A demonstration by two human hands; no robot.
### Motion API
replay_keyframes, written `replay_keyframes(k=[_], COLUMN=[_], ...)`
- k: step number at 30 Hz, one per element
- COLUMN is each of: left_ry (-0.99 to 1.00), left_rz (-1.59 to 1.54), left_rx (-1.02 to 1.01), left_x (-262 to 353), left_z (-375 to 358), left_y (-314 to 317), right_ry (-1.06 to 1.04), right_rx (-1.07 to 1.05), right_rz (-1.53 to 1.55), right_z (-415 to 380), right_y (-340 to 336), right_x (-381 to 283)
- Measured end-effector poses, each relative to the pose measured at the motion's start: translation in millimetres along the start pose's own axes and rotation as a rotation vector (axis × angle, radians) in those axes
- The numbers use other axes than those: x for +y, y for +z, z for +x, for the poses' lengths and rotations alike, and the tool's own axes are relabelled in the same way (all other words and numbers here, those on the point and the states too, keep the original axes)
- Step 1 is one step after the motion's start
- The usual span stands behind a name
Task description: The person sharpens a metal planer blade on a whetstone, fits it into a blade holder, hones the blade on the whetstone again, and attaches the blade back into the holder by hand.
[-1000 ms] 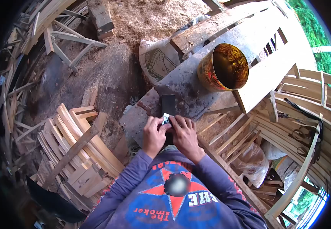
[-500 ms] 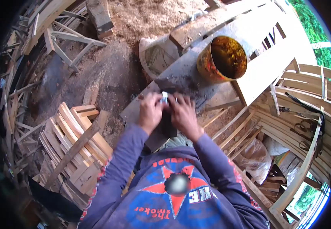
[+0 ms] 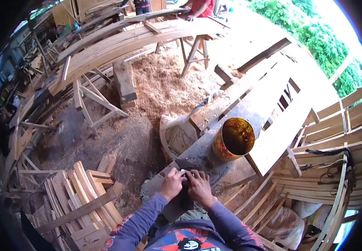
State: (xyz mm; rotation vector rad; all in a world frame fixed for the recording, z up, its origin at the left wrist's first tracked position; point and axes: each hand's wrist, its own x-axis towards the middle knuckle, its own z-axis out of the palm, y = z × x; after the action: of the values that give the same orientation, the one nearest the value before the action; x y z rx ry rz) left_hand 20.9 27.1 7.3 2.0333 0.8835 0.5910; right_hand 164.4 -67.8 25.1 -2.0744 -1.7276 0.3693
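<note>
Close together over the near end of a grey, dusty board (image 3: 174, 208), my two hands meet at the fingertips. My left hand (image 3: 171, 184) is closed, its fingers pinching a small whitish piece (image 3: 184, 172). From the other side my right hand (image 3: 200, 189) has its fingers bent around the same piece. The piece is mostly covered, so its kind cannot be made out. Below the hands a dark, flat thing (image 3: 186, 200) lies on the board. A yellow-brown tin (image 3: 218, 147), open at the top with a dark inside, stands on the board beyond my right hand.
A pale sack (image 3: 173, 136) stands beside the board. Stacked wooden pieces (image 3: 80, 196) lie at left, near a sawhorse (image 3: 95, 102). Long planks (image 3: 135, 39) rest on trestles at the back, where a person in red (image 3: 201, 8) stands. Wooden slats and plastic bags (image 3: 285, 224) are at right.
The view has tilted up, bringing in the planks and people at the back. My hands remain together at the small piece, now less of it showing.
</note>
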Motion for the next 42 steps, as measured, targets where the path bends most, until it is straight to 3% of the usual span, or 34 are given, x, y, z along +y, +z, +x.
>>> replay_keyframes(k=[3,5,8,10,11,12,13,15,17,19,24,29,33,37,40,41,42], left_ry=[0.071,0.056,0.085,-0.103,0.030,0.110,0.061,0.057,0.062,0.054,0.049,-0.029,0.056,-0.098,-0.053,0.100,0.011], left_rz=[0.109,-0.050,-0.005,-0.014,-0.007,-0.017,0.041,-0.159,0.015,-0.020,-0.061,-0.005,-0.106,-0.066,-0.002,0.006,-0.063], left_rx=[-0.065,0.033,0.059,-0.037,-0.004,0.005,-0.054,0.110,0.140,0.076,0.067,0.031,0.203,0.057,0.024,0.142,0.117], left_x=[-11.9,-3.1,-24.3,-26.3,-34.2,-21.8,-18.4,-16.0,-27.4,-29.6,-5.5,-25.0,-0.4,-10.1,-21.3,-44.9,-22.1], left_z=[-10.2,-47.9,-14.5,12.1,7.2,-10.0,-30.6,-57.1,-25.6,6.9,-66.4,0.6,-68.9,-1.1,-26.0,-51.8,-58.7], left_y=[6.0,21.4,24.3,23.4,27.7,21.7,27.7,49.2,45.0,26.5,37.3,17.2,35.2,7.0,20.4,55.8,41.4], right_ry=[-0.032,-0.016,-0.008,0.023,0.007,-0.008,-0.041,-0.039,-0.024,-0.040,-0.040,-0.024,-0.037,-0.010,-0.065,-0.091,-0.060], right_rx=[0.026,0.018,0.025,-0.063,0.026,-0.022,-0.051,-0.011,-0.033,0.011,-0.043,0.013,-0.049,-0.002,-0.012,0.048,0.001], right_rz=[-0.049,-0.012,-0.046,0.039,0.077,0.076,0.020,-0.067,-0.040,-0.011,-0.039,-0.017,-0.039,-0.044,-0.053,-0.051,-0.011], right_z=[-13.2,-53.8,-18.8,8.8,2.8,-10.0,-30.0,-51.9,-17.9,11.2,-62.2,9.2,-57.3,12.4,-7.4,-33.1,-46.1], right_y=[0.2,16.4,3.4,-10.0,-2.1,-7.0,4.1,16.3,5.7,-3.6,18.2,6.2,8.1,-4.4,-2.8,6.6,7.8], right_x=[-1.8,4.5,0.9,-1.0,0.3,-7.2,0.0,3.9,-4.9,-17.2,8.3,-12.2,-6.9,-21.2,-12.3,-6.5,-6.6])
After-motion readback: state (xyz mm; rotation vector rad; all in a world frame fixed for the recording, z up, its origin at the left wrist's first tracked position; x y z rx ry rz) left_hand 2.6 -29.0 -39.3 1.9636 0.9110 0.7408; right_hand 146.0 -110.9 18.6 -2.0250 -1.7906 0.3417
